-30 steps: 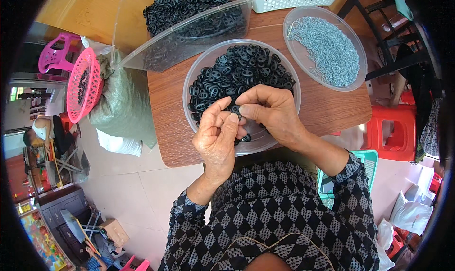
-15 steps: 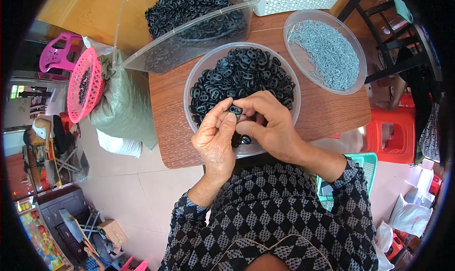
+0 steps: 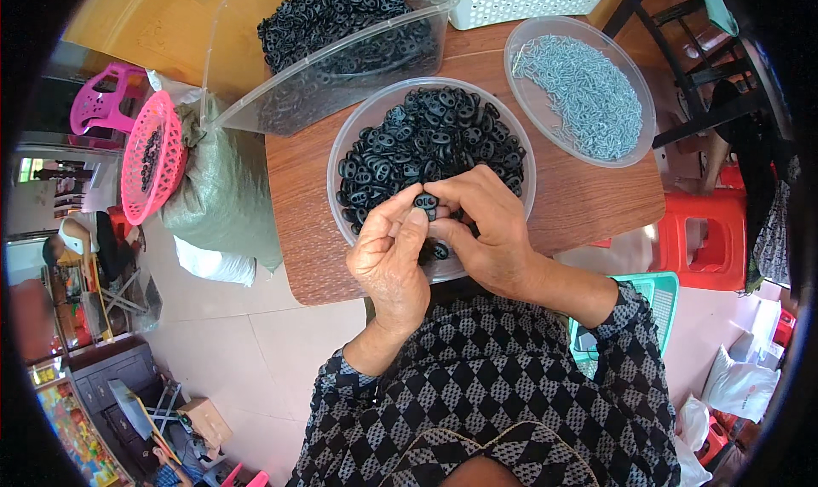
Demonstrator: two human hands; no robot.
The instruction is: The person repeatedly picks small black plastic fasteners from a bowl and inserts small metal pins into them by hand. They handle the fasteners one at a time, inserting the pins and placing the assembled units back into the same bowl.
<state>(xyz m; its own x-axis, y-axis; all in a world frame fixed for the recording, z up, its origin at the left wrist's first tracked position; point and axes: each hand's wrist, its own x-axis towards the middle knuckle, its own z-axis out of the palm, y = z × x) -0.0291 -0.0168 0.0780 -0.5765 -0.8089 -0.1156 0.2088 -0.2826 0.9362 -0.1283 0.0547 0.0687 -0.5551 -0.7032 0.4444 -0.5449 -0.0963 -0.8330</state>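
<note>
Over the front half of a round clear tub (image 3: 336, 153), both of my hands meet at one small black oval plastic piece with two holes (image 3: 425, 201). My left hand (image 3: 388, 261) pinches it between thumb and fingers, its holed face turned up. From the other side my right hand (image 3: 494, 223) is closed, thumb and index fingertips against the piece's right edge. Whether a smaller part sits between the right fingers is hidden. Many similar black pieces (image 3: 417, 133) fill the tub, and a few (image 3: 440, 251) show below my hands near its front rim.
A shallow round tray (image 3: 652, 133) of small silvery screws (image 3: 588, 95) lies right of the tub. Behind stand a clear bin (image 3: 328, 74) of black pieces and a white basket (image 3: 528, 1). A pink basket (image 3: 136, 176) rests by a sack (image 3: 226, 189) at left; a red stool (image 3: 703, 240) stands right.
The black piece has tilted a little between my fingers, and both hands have shifted slightly. The grip stays the same. The tub and trays appear slightly further left as the view moves.
</note>
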